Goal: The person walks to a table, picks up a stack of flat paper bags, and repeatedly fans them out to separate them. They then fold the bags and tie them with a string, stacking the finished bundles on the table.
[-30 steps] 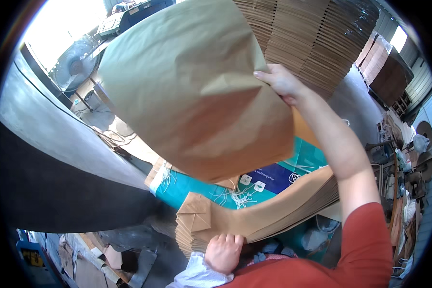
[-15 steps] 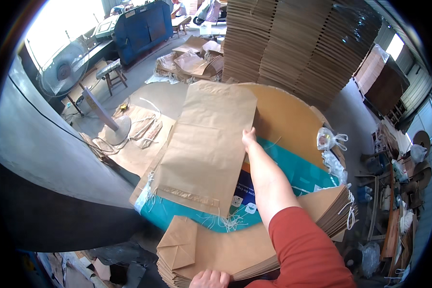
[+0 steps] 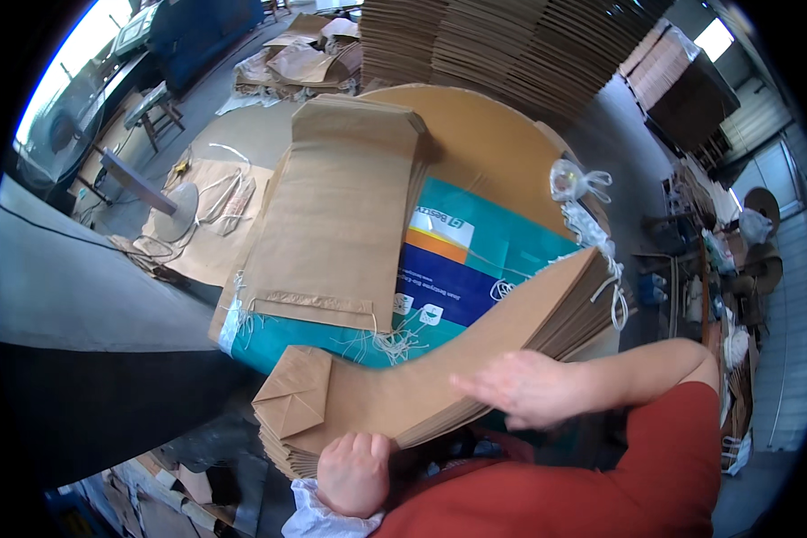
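Note:
A thick stack of flat brown paper sacks (image 3: 439,368) lies close in front of me, its folded bottoms at the left. My right hand (image 3: 522,387) rests flat on the top sack with fingers spread. My left hand (image 3: 354,473) is curled in a fist at the near edge of the stack; whether it grips the sacks is unclear. Beyond the stack, a pile of brown sacks (image 3: 336,215) with stitched ends lies on a teal and blue printed sack (image 3: 493,260).
A round brown board (image 3: 502,152) lies under the piles. Tall stacks of flat cardboard (image 3: 502,45) stand behind. A clear plastic bag (image 3: 576,184) with white string sits at the right. A grey wall (image 3: 81,287) runs along the left, with a stool and paper scraps on the floor.
My right hand laid the brown sack it held up onto the far pile, then drew back and now rests on the near stack. The view has tipped downward.

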A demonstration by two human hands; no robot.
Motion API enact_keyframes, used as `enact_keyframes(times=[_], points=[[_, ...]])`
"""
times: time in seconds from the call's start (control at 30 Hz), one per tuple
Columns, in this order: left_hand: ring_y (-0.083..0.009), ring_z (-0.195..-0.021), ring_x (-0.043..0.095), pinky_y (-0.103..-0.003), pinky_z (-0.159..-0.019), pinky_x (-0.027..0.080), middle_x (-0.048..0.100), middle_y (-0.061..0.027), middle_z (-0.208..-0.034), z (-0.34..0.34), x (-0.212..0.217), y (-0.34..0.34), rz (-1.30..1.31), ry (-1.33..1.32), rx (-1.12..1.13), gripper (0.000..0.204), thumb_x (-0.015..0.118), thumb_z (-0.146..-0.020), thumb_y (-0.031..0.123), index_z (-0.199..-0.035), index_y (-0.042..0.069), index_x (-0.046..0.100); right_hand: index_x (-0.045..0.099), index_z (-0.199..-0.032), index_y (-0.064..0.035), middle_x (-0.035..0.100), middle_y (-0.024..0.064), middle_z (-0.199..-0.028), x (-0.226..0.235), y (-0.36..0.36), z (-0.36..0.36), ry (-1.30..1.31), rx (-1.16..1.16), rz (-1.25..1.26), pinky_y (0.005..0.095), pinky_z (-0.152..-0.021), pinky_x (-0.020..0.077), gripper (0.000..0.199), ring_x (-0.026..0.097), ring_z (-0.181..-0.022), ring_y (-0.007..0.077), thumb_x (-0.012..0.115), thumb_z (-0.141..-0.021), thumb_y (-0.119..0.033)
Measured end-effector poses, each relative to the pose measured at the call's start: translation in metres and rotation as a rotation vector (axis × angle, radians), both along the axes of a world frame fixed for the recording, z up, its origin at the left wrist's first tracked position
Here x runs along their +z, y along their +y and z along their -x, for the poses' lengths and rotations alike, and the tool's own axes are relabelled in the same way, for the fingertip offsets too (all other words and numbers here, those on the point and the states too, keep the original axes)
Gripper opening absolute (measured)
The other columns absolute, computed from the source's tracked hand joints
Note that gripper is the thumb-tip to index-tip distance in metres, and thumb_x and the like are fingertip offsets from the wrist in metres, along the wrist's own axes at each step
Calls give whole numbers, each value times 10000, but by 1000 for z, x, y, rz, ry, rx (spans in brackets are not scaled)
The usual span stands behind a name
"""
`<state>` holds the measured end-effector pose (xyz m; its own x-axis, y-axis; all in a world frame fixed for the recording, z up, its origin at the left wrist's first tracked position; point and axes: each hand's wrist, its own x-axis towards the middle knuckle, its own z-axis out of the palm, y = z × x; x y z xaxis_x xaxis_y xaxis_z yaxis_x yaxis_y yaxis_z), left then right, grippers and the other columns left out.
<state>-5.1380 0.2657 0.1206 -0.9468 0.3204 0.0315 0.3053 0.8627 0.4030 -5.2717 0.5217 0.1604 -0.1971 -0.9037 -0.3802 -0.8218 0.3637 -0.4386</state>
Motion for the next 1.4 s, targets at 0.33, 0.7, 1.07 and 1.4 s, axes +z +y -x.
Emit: enact_keyframes(times=[0.33,0.7,1.07,1.4], points=[[-300,-630,582,-400,-553,445,555,-119,-683,-9,-1,4,114,-14,52,142,615,-763,97,-729,54,484,659,-739,-91,608,81,-812,-59,77,26,327,-271,-51,396,-705,509,101,608,-868,280,632,-641,-91],[-315,-730,653,-409,-679,514,659,-125,-727,19,4,12,374,-403,92,125,613,-682,189,-755,112,679,633,-708,-133,630,49,-776,-47,100,38,386,-223,-35,421,-639,509,121,629,-812,286,612,-603,-76],[-292,-706,653,-395,-668,518,666,-107,-728,12,208,-14,583,-198,-194,237,625,-554,71,-777,112,694,611,-703,-6,628,161,-696,88,125,-81,43,-121,344,416,-604,527,161,644,-666,324,616,-650,-158],[-262,-703,641,-386,-643,498,638,-58,-678,236,150,99,845,149,-944,58,626,-671,173,-680,179,682,507,-695,-21,537,137,-667,21,142,-158,-76,-850,459,431,-554,452,243,570,-629,343,634,-766,-216]])
